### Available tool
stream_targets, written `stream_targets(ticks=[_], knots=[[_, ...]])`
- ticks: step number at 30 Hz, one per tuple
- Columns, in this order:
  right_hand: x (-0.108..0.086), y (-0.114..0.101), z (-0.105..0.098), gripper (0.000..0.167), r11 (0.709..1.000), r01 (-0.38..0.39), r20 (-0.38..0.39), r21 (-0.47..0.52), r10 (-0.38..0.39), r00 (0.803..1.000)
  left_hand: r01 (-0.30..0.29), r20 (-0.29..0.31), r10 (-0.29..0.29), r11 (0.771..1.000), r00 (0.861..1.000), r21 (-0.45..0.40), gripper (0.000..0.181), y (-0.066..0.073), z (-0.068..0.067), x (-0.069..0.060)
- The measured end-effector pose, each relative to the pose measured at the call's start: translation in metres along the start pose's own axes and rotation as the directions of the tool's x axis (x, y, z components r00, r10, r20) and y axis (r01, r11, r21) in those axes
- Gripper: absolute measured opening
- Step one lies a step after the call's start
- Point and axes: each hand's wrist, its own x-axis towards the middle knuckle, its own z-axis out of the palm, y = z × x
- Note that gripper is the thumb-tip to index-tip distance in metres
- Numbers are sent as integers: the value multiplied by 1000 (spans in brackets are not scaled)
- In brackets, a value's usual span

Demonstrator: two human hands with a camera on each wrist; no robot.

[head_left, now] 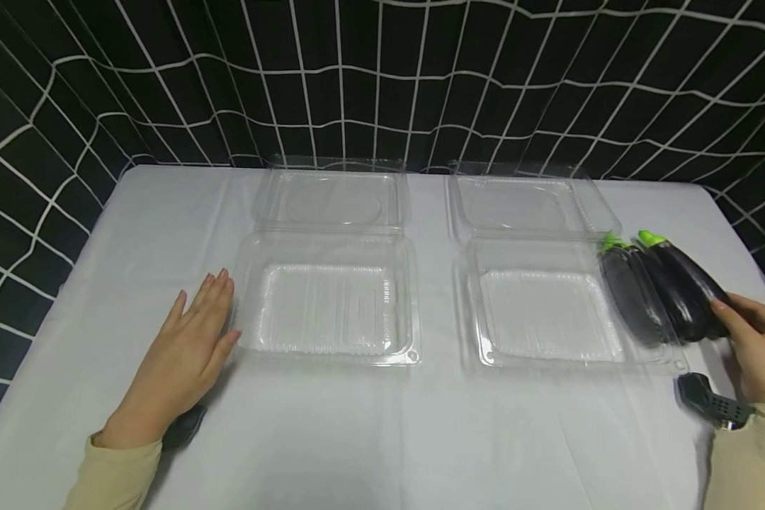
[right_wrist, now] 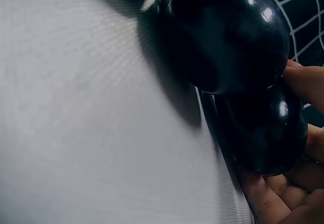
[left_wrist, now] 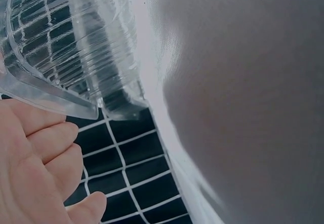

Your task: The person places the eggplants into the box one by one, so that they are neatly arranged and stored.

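Note:
Glossy dark purple eggplants with green caps lie side by side at the right. The leftmost eggplant shows through the clear wall of the right container. My right hand holds the outermost eggplant near its rounded end, thumb on one side and fingers on the other in the right wrist view. My left hand lies with fairly straight fingers beside the left edge of the left clear plastic container. Whether it touches that edge I cannot tell.
Both hinged containers lie opened, with the left lid and the right lid toward the back. The right container stands beside the eggplants. A white cloth covers the table. Black netted walls rise behind it and at both sides.

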Motion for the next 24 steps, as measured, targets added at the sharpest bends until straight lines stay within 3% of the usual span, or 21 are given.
stream_targets(ticks=[6, 12, 17, 20, 24], knots=[[-3, 5, -1, 20, 995, -3, -4, 95, 3, 1000, -9, -12, 9, 1000, 1000, 6, 59, -1, -4, -4], [-2, 6, -2, 20, 982, -29, -95, 187, 48, 994, -18, -22, 18, 1000, 1000, 2, 60, -1, -1, -4], [2, 5, 0, 18, 962, 2, -177, 271, 48, 983, -20, -25, 20, 1000, 999, -9, 59, -2, 1, -2], [9, 6, -4, 20, 992, 33, -238, 121, -3, 971, -19, -29, 19, 1000, 999, -11, 59, -2, 2, -1], [30, 17, -26, 23, 998, 46, -258, -52, -58, 964, -6, -17, 6, 1000, 1000, -14, 59, -1, 3, -2]])
